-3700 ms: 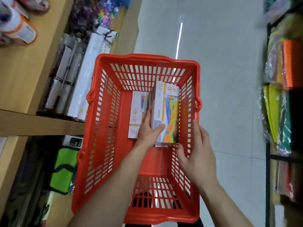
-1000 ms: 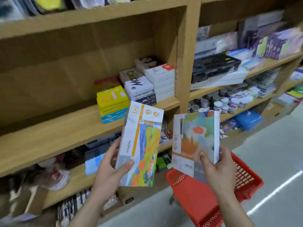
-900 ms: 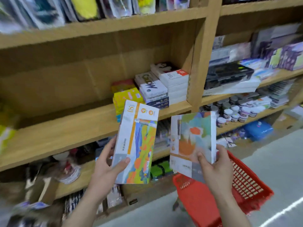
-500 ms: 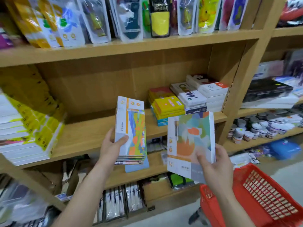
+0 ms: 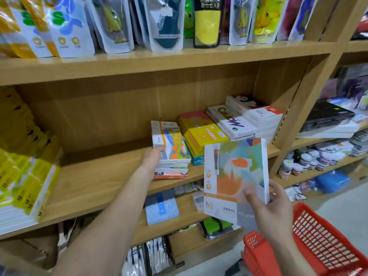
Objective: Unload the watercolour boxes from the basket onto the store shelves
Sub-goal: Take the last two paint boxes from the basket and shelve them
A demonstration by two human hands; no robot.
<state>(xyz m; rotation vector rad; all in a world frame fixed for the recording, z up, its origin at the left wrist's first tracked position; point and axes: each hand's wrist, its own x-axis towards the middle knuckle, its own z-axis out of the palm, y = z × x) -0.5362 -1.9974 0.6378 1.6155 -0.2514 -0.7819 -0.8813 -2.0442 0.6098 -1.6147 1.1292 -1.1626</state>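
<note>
Shelving step: your left hand (image 5: 152,159) grips the stack of watercolour boxes (image 5: 170,150) resting on the shelf (image 5: 95,182); your right hand (image 5: 272,208) clasps the pastel box (image 5: 235,176) above the basket (image 5: 310,246). Next, release, then shelve it.

Both forearms come into view bare from the bottom edge upward, with no sleeve, cuff, watch or band anywhere along them. The person's bare left hand (image 5: 152,158) wears no glove and no ring that can be made out; its fingers are mostly hidden from here. The person's bare right hand (image 5: 271,209) is equally unadorned, its thumb and fingers slender, the nails short and unpainted as far as the slight blur allows.
</note>
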